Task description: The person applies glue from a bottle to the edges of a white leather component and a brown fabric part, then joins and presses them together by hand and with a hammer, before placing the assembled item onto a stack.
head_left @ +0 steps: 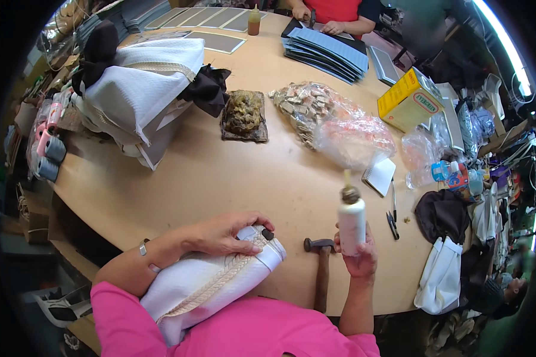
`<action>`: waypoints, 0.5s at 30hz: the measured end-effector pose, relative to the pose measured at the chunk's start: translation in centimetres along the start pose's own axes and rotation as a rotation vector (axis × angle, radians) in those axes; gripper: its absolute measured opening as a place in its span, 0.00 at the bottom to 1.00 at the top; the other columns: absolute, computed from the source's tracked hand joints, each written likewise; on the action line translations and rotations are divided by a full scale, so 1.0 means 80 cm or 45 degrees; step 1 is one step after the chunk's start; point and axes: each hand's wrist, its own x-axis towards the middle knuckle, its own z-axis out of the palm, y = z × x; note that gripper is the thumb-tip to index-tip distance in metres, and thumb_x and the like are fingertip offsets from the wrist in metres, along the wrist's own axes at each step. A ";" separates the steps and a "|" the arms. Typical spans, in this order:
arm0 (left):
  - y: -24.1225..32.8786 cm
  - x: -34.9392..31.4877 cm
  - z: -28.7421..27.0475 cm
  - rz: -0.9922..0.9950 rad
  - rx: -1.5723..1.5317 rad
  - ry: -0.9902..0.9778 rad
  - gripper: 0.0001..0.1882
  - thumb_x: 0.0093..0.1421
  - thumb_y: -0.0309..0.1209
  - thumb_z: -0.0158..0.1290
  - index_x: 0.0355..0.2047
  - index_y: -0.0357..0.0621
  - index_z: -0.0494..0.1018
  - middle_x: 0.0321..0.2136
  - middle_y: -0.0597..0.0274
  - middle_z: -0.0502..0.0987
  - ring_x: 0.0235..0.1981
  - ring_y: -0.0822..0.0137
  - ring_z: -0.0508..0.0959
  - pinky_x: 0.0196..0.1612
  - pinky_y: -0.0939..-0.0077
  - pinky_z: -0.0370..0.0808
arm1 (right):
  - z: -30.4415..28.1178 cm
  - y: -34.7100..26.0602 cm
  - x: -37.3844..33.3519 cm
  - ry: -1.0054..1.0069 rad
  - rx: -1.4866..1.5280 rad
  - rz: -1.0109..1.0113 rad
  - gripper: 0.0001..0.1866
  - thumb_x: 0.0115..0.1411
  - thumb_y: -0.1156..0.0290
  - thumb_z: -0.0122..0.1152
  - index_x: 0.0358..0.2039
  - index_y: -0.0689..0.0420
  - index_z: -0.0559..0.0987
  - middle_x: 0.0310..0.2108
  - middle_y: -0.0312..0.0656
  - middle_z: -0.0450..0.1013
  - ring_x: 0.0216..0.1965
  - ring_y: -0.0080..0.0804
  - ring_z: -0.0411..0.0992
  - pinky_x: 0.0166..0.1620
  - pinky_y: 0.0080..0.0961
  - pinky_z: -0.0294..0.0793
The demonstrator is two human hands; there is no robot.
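My left hand (pixel 226 234) is closed around one end of a white textured fabric piece (pixel 184 285) with a tan braided trim. The fabric lies under my left forearm, against my body. A small dark bit shows at its end by my fingertips. In my right hand (pixel 363 257) a white squeeze bottle (pixel 352 223) stands upright, its neck crusted brown and its thin nozzle pointing up. The bottle is to the right of the fabric, apart from it. Between them a hammer (pixel 321 268) with a wooden handle lies at the table's near edge.
A glue-caked pad (pixel 244 116) and a plastic bag of small pieces (pixel 315 110) occupy the middle of the table (pixel 178 190). White fabric bags (pixel 149 83) are piled left. A yellow tin (pixel 410 100), notepad (pixel 379 176) and pen lie right. A co-worker's hands (pixel 333 27) work across the table.
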 end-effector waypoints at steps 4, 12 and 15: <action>0.000 -0.006 0.004 -0.175 -0.600 0.132 0.24 0.48 0.35 0.56 0.44 0.40 0.64 0.36 0.64 0.69 0.37 0.74 0.67 0.40 0.79 0.66 | 0.034 -0.002 0.013 -0.086 0.147 -0.121 0.34 0.36 0.70 0.62 0.46 0.56 0.58 0.36 0.51 0.65 0.30 0.38 0.70 0.24 0.25 0.75; -0.024 -0.014 -0.012 -0.407 -0.262 0.070 0.26 0.46 0.37 0.58 0.44 0.41 0.65 0.34 0.66 0.70 0.34 0.75 0.68 0.38 0.81 0.66 | 0.022 0.007 0.026 0.012 -0.112 -0.178 0.35 0.36 0.61 0.67 0.44 0.51 0.59 0.36 0.44 0.65 0.29 0.35 0.69 0.21 0.18 0.71; -0.014 -0.011 -0.001 -0.370 -0.418 0.141 0.21 0.47 0.39 0.56 0.38 0.41 0.67 0.27 0.68 0.71 0.29 0.78 0.68 0.34 0.84 0.65 | 0.028 -0.007 0.031 0.073 -0.171 -0.172 0.33 0.36 0.63 0.65 0.42 0.56 0.60 0.34 0.46 0.66 0.26 0.33 0.70 0.17 0.17 0.70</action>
